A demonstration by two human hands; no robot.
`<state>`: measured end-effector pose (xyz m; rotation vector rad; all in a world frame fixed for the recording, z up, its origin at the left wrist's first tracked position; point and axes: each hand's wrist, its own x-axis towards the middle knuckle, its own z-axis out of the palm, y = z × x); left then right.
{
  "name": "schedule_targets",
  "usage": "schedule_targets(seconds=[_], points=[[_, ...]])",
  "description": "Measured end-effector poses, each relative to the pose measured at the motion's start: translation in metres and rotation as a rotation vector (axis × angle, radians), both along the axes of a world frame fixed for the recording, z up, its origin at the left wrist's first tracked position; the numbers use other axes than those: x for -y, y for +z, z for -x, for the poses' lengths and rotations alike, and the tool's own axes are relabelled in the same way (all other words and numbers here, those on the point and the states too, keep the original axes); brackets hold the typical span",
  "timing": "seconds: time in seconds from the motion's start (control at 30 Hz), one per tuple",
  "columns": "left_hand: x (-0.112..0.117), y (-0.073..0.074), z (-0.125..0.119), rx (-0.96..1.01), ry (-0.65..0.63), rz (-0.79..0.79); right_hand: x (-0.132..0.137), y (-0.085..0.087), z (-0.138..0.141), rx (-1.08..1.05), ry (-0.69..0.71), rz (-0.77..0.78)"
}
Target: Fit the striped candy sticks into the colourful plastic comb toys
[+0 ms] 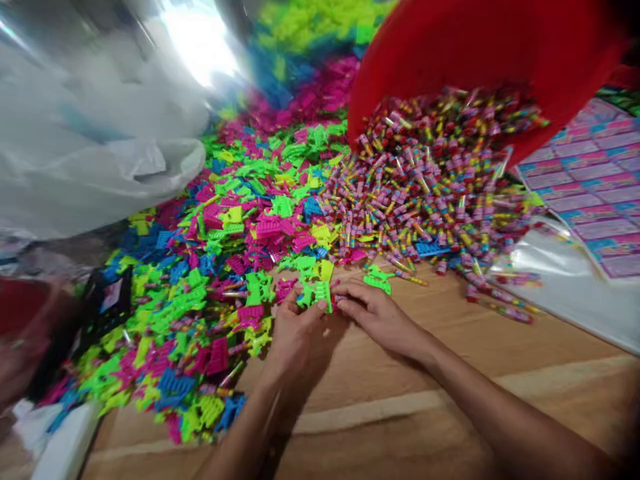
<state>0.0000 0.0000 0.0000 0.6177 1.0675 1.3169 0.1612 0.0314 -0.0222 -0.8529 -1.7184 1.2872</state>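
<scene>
My left hand (297, 337) and my right hand (375, 317) meet low in the middle of the view, over a wooden surface (400, 413). Between them stands a neon green ribbed plastic piece (323, 297), pinched by my left fingers. My right fingertips close on a small pink striped tube (340, 299) against that piece. Just ahead lies a wide heap of neon green, pink, blue and yellow plastic pieces (200, 287). Beside it, to the right, spills a heap of striped tubes (430, 180), possibly candy sticks.
A tilted red basin (475, 47) leans over the striped tubes at the upper right. Printed pink and blue sheets (595, 193) and clear plastic film (555, 287) lie to the right. A large white plastic bag (85, 133) bulges at the upper left. A dark box (105, 300) sits at the left edge.
</scene>
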Motion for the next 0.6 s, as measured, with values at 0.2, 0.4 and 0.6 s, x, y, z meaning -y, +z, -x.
schedule_targets(seconds=[0.2, 0.4, 0.6], points=[[-0.001, -0.001, 0.007, -0.055, -0.029, 0.000, 0.000, 0.009, -0.006, -0.038, 0.081, 0.096], [0.002, 0.000, 0.010, -0.103, -0.072, 0.024, -0.002, 0.013, -0.009, -0.023, 0.144, 0.035], [0.004, 0.002, 0.007, -0.284, -0.033, 0.019, -0.005, 0.012, -0.012, 0.093, 0.145, -0.117]])
